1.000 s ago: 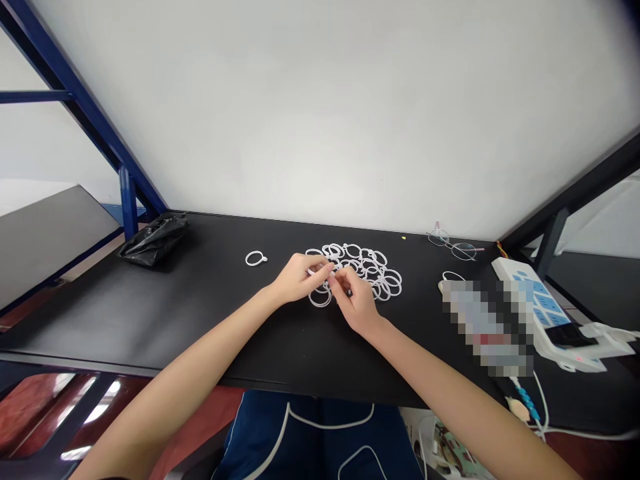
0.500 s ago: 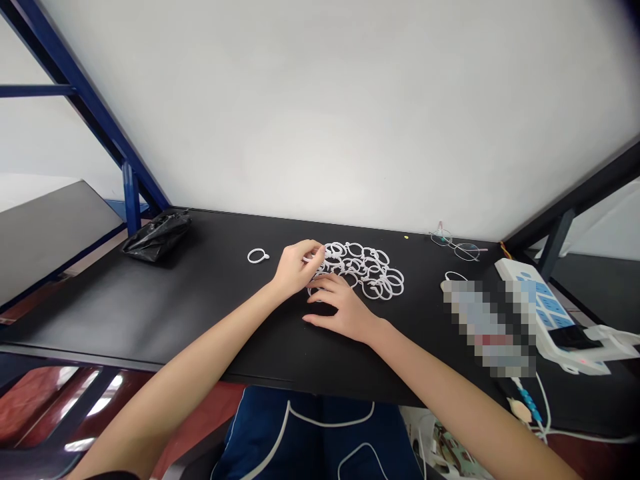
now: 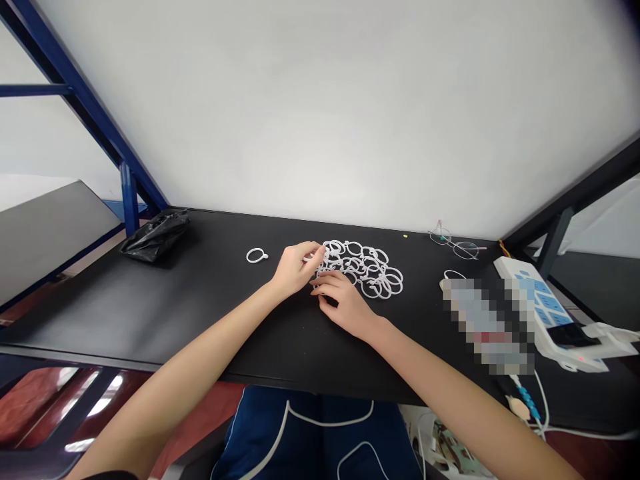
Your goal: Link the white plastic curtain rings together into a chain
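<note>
- Power strip (image 3: 549,308): white, blue-panelled, well right of the ring pile (image 3: 371,268); a pixelated object (image 3: 486,325) between.
- Right hand (image 3: 346,304): at the pile's near edge, fingers loosely bent, thumb apart; whether it grips anything cannot be told.
- Left hand (image 3: 295,270): at the pile's left edge, half closed, white showing between thumb and fingers; hold uncertain.
- The pile: thin white knobbed loops, overlapping on the black table (image 3: 200,293), partly covered by both hands.
- Single ring (image 3: 265,256): white, knobbed, left of the pile.
- Glasses (image 3: 453,245): beyond the pile, to its right.
- Black plastic bag (image 3: 156,237): crumpled, far left of the pile; contents hidden.
</note>
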